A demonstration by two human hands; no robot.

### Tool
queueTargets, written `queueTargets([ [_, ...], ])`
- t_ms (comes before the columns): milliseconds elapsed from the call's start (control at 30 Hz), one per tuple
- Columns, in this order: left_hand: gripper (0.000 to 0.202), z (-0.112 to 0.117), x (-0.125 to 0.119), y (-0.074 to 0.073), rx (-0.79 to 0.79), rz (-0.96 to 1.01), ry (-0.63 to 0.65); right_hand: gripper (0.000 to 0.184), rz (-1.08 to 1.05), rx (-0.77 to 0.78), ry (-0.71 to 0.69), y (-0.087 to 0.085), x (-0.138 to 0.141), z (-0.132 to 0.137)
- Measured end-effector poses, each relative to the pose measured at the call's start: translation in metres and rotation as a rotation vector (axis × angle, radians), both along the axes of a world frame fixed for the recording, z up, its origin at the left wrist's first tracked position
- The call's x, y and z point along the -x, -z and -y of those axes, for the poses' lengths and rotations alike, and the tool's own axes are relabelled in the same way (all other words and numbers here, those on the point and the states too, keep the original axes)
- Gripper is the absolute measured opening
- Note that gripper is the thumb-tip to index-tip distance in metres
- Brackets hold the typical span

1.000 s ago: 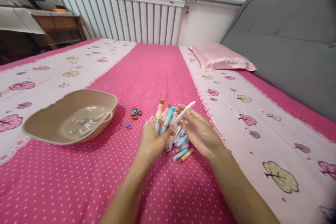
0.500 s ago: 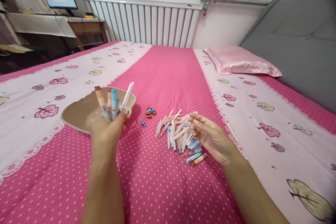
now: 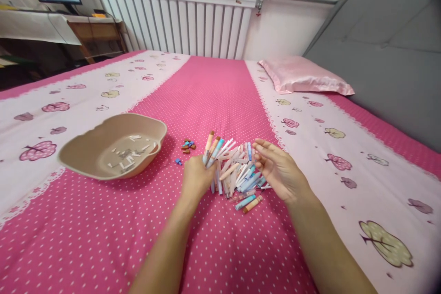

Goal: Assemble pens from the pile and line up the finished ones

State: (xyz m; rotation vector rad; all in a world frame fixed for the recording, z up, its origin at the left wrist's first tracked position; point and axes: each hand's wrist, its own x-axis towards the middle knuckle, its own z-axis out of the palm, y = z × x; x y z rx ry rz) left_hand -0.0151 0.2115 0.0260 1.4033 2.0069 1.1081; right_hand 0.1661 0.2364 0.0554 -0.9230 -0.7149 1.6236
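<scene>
Fingers [image 3: 210, 173] of left hand [image 3: 195, 178] clasp markers [image 3: 214, 150]; right fingers [image 3: 269, 147] seemingly pinch a pen [image 3: 249, 151].

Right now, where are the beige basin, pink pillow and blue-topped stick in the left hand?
Beige basin [image 3: 84, 152]: head view, bare inside, left part.
Pink pillow [image 3: 306, 76]: head view, middle of the top.
Blue-topped stick [image 3: 214, 153]: head view, shaft just above the left hand [image 3: 198, 177].

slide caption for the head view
Left hand gripping pen-like sticks beside a loose pile, tan basin to the left.
</scene>
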Motion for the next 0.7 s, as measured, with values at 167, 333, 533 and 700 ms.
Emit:
queueTargets([
  [167,0.018,0.002,-0.004,-0.005,0.010,0.199,0.099,0.029,0.149,0.008,-0.086,0.002,0.006,0.004],
  [333,0.020,0.016,-0.018,-0.022,0.140,0.702,0.381,0.032,0.294,-0.137,-0.372,0.004,0.019,0.016],
  [533,0.024,0.021,-0.027,-0.020,0.247,1.001,0.555,0.030,0.304,-0.133,-0.472,0.003,0.018,0.019],
  [700,0.040,0.019,-0.024,-0.019,0.320,1.067,0.542,0.028,0.333,-0.202,-0.146,0.005,0.003,0.005],
])
